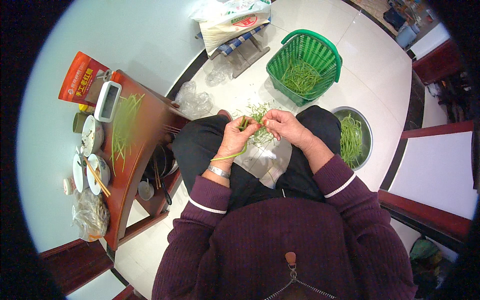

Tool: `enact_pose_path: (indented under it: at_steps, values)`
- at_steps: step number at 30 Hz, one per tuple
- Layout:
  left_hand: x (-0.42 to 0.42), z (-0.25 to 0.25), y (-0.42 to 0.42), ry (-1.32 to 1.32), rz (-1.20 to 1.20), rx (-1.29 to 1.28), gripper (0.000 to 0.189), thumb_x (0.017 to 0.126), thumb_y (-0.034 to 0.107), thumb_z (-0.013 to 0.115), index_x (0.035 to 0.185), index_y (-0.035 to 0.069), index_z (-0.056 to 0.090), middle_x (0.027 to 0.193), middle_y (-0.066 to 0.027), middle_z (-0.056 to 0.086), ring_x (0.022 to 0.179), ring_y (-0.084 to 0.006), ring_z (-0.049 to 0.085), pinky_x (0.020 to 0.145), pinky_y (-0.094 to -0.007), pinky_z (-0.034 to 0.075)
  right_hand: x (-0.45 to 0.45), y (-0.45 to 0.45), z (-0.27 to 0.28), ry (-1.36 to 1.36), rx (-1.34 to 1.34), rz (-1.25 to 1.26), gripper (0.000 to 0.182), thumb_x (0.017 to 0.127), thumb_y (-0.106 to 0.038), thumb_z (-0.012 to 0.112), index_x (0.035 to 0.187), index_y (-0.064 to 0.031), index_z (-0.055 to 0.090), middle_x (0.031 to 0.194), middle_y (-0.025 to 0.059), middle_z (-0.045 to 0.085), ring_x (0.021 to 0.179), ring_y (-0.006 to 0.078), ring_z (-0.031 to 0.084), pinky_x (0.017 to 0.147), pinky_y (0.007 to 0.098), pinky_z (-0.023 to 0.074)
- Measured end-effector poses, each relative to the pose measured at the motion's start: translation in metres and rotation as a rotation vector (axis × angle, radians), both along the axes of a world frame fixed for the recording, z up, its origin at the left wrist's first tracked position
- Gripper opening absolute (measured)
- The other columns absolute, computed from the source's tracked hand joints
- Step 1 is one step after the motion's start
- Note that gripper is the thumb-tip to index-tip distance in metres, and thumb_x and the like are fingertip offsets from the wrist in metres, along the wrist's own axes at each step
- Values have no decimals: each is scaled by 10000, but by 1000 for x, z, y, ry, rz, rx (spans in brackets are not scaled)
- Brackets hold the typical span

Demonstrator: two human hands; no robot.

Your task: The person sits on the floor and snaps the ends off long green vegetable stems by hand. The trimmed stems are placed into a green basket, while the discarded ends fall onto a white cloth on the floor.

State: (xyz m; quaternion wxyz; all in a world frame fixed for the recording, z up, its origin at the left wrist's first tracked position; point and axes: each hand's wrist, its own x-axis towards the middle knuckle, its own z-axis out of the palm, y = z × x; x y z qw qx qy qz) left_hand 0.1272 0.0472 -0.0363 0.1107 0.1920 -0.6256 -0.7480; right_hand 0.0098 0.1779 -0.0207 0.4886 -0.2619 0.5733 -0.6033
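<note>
My left hand (236, 137) grips a few thin green vegetable stalks; one long stalk (237, 154) bends down across its wrist. My right hand (288, 125) meets it above the gap between my knees, thumb and fingertips pinched at a stalk's end. Small green trimmings (258, 110) lie scattered on the floor tiles beneath both hands. Ahead, a green woven plastic basket (285, 91) holds a heap of cut green stalks (302, 77). Beside my right knee, a round metal basin (369, 144) contains long, tangled stalks (350, 138).
At left, a wooden table (144, 144) bears more stalks (125, 122), a white display device (108, 101), a red pouch (82, 80), bowls (93, 135) and chopsticks (96, 176). A folding stool (243, 41) carries a sack (228, 30). Crumpled plastic bags (193, 99) lie near the wall.
</note>
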Motion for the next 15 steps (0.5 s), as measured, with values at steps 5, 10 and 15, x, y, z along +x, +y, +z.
enact_pose_path:
  at_steps: [5,10,15]
  values:
    - [0,0,2,-9,2,-48,69,766,66,611,797,13,578,721,18,556,659,-50,484,598,-188,396,-1,-1,-1,46,32,11,92,807,-128,488,818,-45,525,610,-15,479,450,43,410,392,184,348]
    - [1,1,4,-20,2,-134,77,763,68,615,794,10,574,718,21,553,657,-45,475,598,-186,393,-4,-2,-1,13,63,13,74,788,-121,492,766,-56,522,572,-20,461,420,45,385,374,187,319]
    - [1,2,6,15,7,-141,84,767,77,612,798,8,575,710,18,555,650,-53,478,601,-193,398,-4,-4,-1,-81,50,-6,62,786,-112,492,755,-61,509,559,-21,450,417,40,395,374,170,319]
